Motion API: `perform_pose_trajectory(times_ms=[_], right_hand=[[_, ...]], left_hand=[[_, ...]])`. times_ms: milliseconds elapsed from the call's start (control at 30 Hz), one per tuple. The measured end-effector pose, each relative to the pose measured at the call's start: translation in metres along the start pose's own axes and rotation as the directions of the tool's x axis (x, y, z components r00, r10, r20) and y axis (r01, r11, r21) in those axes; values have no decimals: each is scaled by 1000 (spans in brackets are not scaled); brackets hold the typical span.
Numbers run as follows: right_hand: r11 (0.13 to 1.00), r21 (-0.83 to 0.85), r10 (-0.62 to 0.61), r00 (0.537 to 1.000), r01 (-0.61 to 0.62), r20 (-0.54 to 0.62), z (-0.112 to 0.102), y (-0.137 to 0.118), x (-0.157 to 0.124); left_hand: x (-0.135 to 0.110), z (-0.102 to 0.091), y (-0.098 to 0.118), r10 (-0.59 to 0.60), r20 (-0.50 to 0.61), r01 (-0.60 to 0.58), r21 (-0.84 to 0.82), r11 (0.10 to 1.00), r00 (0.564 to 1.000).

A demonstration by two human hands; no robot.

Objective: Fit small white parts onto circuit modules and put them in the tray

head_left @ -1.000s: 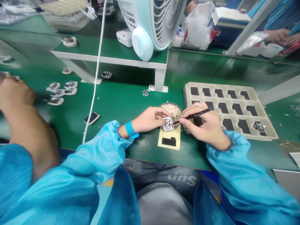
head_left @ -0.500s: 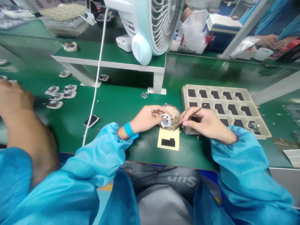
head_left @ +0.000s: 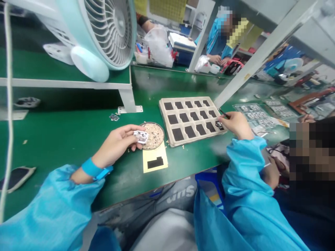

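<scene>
My left hand (head_left: 117,143) pinches a small white part (head_left: 140,136) just left of a round dish (head_left: 153,135) filled with pale bits. Out at the beige tray's (head_left: 191,116) right corner, my right hand (head_left: 235,124) is closed on black tweezers (head_left: 224,113), their tip close to a small dark part (head_left: 219,125) lying in one pocket. The tray's other pockets hold black pads. A yellow card with a black cut-out (head_left: 155,161) lies on the green bench below the dish.
A pale blue fan (head_left: 104,35) stands on a white shelf at upper left, its cord (head_left: 7,104) hanging down the left side. A dark part (head_left: 15,176) lies far left. Another person (head_left: 306,164) sits close on my right. Clear sheets of parts (head_left: 258,113) lie beyond the tray.
The view swung right. My right hand left the dish and moved with the tweezers to the tray's right corner. My left hand still holds the white part by the dish.
</scene>
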State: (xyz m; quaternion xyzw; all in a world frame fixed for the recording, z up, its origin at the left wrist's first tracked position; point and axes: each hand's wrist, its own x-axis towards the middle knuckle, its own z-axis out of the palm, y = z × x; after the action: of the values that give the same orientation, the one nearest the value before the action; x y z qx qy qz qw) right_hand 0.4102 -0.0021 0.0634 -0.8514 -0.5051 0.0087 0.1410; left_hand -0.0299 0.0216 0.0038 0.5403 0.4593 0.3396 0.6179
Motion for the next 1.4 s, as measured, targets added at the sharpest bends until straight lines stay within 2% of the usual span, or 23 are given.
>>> perform_pose_trajectory(times_ms=[100,233,300,367,433,500,533,600,667,733,800,867,933,1033,1267,1400], right_hand=[[989,-138,69,995,-59,68,4,19,0],[981,-194,33,988,-3,154,10,22,1],[977,-212,14,987,21,161,6,22,4],[979,-198,-28,992,52,120,-2,17,5],[987,-122,-105,994,109,38,-10,0,1],[954,141,-252,963,263,-94,-14,-30,-11],[900,274,-318,941,339,-118,-14,-49,-19],[725,539,-441,890,430,-118,-7,-93,-38],[569,712,-550,834,411,-42,7,-136,-56],[456,813,-659,751,361,36,23,-167,-70],[425,865,-706,696,267,132,38,-185,-80],[445,882,-707,666,158,237,49,-189,-87],[487,867,-681,666,103,303,57,-187,-92],[518,848,-655,689,112,309,63,-182,-97],[453,891,-662,685,43,304,70,-185,-101],[445,896,-658,678,-2,329,69,-185,-102]], left_hand=[[-2,2,0,42,12,-43,73,996,999],[-5,7,1,56,23,-59,128,990,998],[-7,9,1,43,19,-45,127,991,999],[-7,12,1,36,11,-37,106,994,999],[-6,13,1,42,-1,-42,73,996,999],[-5,12,0,59,-20,-58,49,997,998],[-4,12,-1,63,-34,-62,42,997,997],[-1,10,-3,60,-70,-58,34,998,996],[0,8,-4,52,-118,-49,21,999,992],[2,6,-5,56,-145,-58,-10,998,988],[2,5,-6,84,-149,-96,-78,992,985],[1,4,-5,129,-145,-152,-161,975,981],[-1,4,-4,176,-156,-207,-207,956,972],[-6,7,-2,235,-161,-265,-203,942,958],[-14,18,-2,312,-43,-313,-238,919,949],[-15,20,-4,323,-37,-322,-243,915,946]])
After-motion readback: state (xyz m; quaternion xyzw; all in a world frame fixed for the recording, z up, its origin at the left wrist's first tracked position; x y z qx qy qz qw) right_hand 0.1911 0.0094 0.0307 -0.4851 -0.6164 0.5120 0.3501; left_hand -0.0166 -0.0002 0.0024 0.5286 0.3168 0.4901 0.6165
